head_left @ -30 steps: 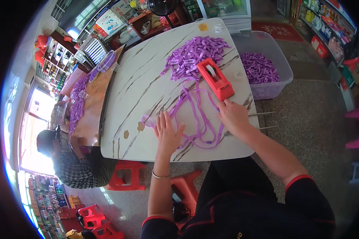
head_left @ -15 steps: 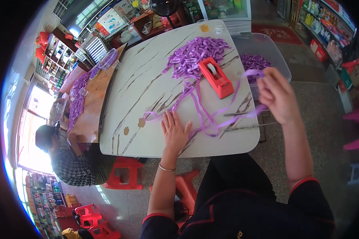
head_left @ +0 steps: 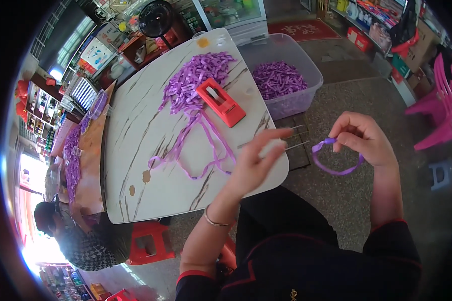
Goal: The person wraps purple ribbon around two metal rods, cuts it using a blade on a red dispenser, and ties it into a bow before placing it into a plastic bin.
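By 1 table (head_left: pixel 135 130) — 1 purple ribbon (head_left: pixel 332 172) in the pinch of the right hand (head_left: pixel 365 138) — left hand (head_left: pixel 252 168) empty.

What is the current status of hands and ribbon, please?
Right hand pinching looped purple ribbon, beyond the table. Left hand open, seemingly empty. Red tape dispenser away from both hands, not blocking.

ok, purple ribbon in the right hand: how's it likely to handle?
Probably floppy: the ribbon sags in a loose curve from the right hand. Likely light for its length, since the strip looks thin and narrow.
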Tool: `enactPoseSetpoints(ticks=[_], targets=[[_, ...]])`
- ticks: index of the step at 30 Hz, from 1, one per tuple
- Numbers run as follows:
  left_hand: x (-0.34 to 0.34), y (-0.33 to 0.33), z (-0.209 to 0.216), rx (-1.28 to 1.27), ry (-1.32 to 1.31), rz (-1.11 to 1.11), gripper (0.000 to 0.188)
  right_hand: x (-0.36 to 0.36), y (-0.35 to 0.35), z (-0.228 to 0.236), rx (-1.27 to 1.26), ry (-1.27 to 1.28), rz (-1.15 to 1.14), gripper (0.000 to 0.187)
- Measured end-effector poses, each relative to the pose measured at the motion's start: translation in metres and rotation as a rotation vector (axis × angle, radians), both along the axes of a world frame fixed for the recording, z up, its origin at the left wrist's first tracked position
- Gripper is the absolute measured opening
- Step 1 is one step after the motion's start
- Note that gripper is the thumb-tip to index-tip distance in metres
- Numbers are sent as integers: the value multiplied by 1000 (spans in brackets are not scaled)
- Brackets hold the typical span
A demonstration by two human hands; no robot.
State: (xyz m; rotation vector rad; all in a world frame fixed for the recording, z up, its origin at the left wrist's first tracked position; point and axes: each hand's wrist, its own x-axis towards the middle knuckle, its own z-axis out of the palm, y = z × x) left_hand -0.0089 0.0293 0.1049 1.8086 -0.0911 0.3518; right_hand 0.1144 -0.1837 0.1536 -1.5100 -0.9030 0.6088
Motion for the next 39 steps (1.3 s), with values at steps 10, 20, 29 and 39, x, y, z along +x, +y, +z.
enactPoseSetpoints(ticks=[10,20,29,39], targets=[[4,-34,2,287,209,-40,25,-1,-8,-21,-141,-382,-76,20],[22,-32,-14,-218,235,-306,19,3,-3,-26,-40,-618,-38,17],[35,-44,-20,-248,182,-61,14,-12,-10,-55,82,-674,-559,6],[45,-58,-6,-213,230,-7,18,-69,16,-90,156,423,-246,13]])
